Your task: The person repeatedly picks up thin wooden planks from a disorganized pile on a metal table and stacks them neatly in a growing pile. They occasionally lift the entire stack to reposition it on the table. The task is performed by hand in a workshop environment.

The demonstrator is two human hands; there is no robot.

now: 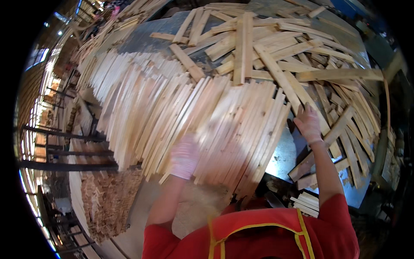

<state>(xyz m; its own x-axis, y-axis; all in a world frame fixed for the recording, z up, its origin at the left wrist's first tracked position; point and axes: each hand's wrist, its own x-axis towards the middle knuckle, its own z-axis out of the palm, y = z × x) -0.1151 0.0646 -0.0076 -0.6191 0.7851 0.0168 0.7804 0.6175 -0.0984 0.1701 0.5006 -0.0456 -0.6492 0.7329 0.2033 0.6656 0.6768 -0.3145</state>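
My left hand (pixel 184 156), in a pale glove with a striped cuff, is over a long row of wooden strips (pixel 159 116) laid side by side. Motion smears its fingers, so I cannot tell whether they hold a strip. My right hand (pixel 308 124), also gloved, reaches the near side of a loose heap of wooden slats (pixel 276 47). Its fingers are stretched out over a long slat (pixel 278 75) that slants down toward me. Part of that slat's lower end is hidden by the hand.
Under the wood lies a shiny metal tabletop (pixel 279 155). Stacked strips (pixel 110 203) stand at the lower left, beside dark metal bars (pixel 69 165). A small bundle of pale strips (pixel 307 203) lies below the table's near edge. More wood (pixel 108 34) extends along the far left.
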